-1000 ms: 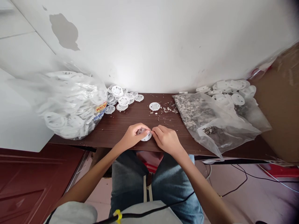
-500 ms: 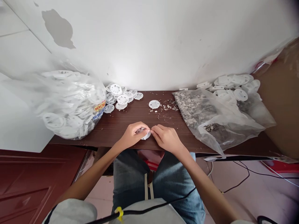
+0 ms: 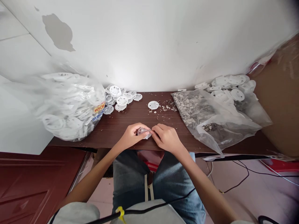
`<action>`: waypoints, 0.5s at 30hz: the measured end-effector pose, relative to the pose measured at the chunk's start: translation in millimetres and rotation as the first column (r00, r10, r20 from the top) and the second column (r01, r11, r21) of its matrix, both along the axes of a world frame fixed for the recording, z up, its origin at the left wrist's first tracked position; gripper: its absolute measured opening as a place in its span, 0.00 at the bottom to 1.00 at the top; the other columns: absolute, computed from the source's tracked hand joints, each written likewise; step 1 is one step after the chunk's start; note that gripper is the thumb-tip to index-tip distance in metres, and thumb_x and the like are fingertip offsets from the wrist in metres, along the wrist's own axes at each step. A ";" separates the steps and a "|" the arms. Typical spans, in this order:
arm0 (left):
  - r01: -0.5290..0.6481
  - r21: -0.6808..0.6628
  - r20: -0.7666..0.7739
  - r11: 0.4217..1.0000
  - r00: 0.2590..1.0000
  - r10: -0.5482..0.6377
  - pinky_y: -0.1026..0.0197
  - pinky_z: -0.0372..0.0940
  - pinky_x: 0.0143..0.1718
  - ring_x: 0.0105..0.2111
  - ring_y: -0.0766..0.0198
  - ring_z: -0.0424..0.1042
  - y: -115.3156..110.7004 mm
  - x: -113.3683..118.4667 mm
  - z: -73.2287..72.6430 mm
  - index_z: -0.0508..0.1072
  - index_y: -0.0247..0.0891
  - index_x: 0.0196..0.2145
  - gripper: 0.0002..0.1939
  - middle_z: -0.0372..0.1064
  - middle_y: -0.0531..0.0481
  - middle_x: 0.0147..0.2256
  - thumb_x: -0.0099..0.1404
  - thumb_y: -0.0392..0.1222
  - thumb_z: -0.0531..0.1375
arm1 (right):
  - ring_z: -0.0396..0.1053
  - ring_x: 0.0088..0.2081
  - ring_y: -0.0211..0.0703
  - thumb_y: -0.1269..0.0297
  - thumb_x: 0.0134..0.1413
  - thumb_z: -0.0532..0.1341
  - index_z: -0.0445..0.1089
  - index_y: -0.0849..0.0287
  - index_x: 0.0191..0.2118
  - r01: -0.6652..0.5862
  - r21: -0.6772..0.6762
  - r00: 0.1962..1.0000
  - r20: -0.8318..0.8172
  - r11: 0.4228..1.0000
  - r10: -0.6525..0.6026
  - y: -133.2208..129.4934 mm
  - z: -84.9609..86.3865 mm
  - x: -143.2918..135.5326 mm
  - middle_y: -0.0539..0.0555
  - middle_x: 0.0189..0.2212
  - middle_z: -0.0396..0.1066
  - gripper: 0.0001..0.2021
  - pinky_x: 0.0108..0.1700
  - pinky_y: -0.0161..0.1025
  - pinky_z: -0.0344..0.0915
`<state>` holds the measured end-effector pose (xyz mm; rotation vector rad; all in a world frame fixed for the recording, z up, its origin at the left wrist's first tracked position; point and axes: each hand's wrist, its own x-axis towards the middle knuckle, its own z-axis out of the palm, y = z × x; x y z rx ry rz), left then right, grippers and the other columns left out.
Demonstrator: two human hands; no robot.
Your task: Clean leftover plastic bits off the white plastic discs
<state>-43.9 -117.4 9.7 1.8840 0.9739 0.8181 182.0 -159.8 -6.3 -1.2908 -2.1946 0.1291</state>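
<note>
Between thumb and fingers, my left hand [image 3: 133,135] grips a round white plastic disc [image 3: 148,137] with slots, just over the front of the table. Part of the disc is covered by the thumb. My right hand [image 3: 167,137] is closed in a pinch at the disc's right edge, its fingertips almost touching the left ones. Whatever lies in that pinch is too small and hidden to name. Farther back, a similar slotted disc [image 3: 153,105] lies flat by itself. Small metal pieces [image 3: 166,108] are scattered to its right.
A clear bag full of white discs [image 3: 74,105] bulges at the left, beside a loose disc pile [image 3: 121,100]. On the right lies a plastic bag of small metal pieces [image 3: 187,105]. Behind it are more white plastic parts [image 3: 237,94] and a cardboard box [image 3: 277,102].
The disc in my left hand has tilted slightly, showing a different side edge. Both hands stay close together in nearly the same place. The view has shifted a little.
</note>
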 end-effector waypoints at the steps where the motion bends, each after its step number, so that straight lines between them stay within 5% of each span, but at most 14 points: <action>1: 0.004 0.003 -0.005 1.000 1.000 -0.004 0.57 0.73 0.45 0.42 0.56 0.80 0.2 -0.3 -0.5 0.83 0.41 0.45 0.13 0.82 0.44 0.44 0.69 0.50 0.67 | 0.69 0.36 0.45 0.59 0.78 0.51 0.72 0.56 0.41 0.002 -0.001 1.000 -0.002 1.000 -0.002 0.0 -0.4 -0.1 0.55 0.33 0.73 0.16 0.35 0.40 0.54; 15: 0.039 -0.155 0.091 0.987 0.996 -0.025 0.59 0.72 0.44 0.42 0.59 0.78 5.3 -4.0 -7.7 0.71 0.39 0.58 0.26 0.79 0.43 0.48 0.67 0.50 0.69 | 0.76 0.38 0.46 0.59 0.79 0.50 0.72 0.52 0.55 0.017 -0.047 0.998 -0.063 0.999 -0.020 0.9 -5.2 1.9 0.55 0.41 0.79 0.15 0.36 0.38 0.60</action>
